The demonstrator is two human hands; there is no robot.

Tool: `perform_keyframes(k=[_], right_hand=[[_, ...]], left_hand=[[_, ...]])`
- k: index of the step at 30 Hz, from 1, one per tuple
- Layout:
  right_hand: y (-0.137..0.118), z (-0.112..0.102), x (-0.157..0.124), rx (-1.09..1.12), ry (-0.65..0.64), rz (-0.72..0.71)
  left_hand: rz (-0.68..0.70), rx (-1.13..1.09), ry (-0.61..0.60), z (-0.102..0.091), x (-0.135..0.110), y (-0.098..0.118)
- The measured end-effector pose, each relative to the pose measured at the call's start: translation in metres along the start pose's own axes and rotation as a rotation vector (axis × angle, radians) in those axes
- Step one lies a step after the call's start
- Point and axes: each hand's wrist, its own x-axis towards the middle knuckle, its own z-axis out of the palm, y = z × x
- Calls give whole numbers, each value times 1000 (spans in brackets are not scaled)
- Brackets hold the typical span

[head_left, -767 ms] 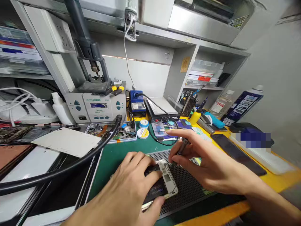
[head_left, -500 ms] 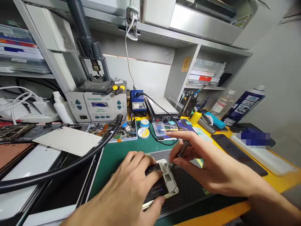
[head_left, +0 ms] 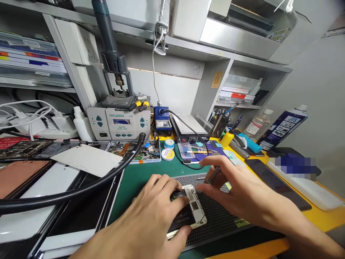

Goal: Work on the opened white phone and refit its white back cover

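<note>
Green work mat [head_left: 134, 178] and perforated black pad [head_left: 215, 216] in the same place under the hands, view shifted slightly up and left against the earlier frames. Left hand [head_left: 151, 219] still pressed flat over the opened phone [head_left: 190, 210], fingers wrapped around its edge, pinning it to the pad. Right hand [head_left: 242, 190] lower and closer now, fingers pinched on the screwdriver [head_left: 212, 175], tip down at the phone's top edge: seemingly settling onto a screw there.

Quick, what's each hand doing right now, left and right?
Left hand: pressed down on the opened phone, fingers curled over its edge.
Right hand: closed on a screwdriver, tip at the phone's top.
</note>
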Motion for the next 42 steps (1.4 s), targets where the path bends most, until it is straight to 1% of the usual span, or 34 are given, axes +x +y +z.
perform_keyframes(k=[1,3,5,8,9,12,13,15,17,19,21,25,26,29,30,32,34,38,39,42], right_hand=[[0,0,0,5,-10,5],[0,-1,0,107,-99,-17],[-2,-1,-1,145,-138,-8],[-3,0,-3,24,-62,46],[-3,0,-4,16,-50,42],[-3,0,-5,104,-105,0],[-3,0,-5,95,-104,7],[-2,0,-4,8,-58,29],[-2,-1,-4,-31,-38,22],[-1,-1,-4,55,-75,-10],[-1,0,-3,116,-98,-4],[-2,0,-3,-31,-41,78],[-2,-1,-3,-22,-48,76],[-1,-4,-3,112,-123,57],[-1,-4,-3,116,-133,69],[-2,-5,-2,42,-96,104],[-5,-7,-1,0,-67,104],[-10,-10,-1,109,-187,62],[-9,-9,-1,86,-172,76],[-6,-5,-4,5,-72,112]], left_hand=[[-5,4,-8,0,0,0],[-6,-3,-16,-1,0,1],[-6,-12,-5,-1,-1,2],[-9,-8,9,0,-2,2],[-7,-7,12,0,-2,2],[8,-17,18,0,-3,2],[11,-15,19,0,-2,1],[8,2,15,-1,-2,1],[4,18,10,-1,-1,1],[10,14,8,-1,-2,1],[12,3,2,-2,-3,1],[7,8,-19,-2,-5,1],[12,11,-19,-2,-4,1],[19,9,-26,-4,-3,3],[19,8,-35,-5,-3,3],[12,6,-48,-6,-2,3],[11,8,-44,-5,-2,2],[23,11,5,-1,-4,0],[23,12,11,0,-4,0],[15,16,7,0,-4,1]])
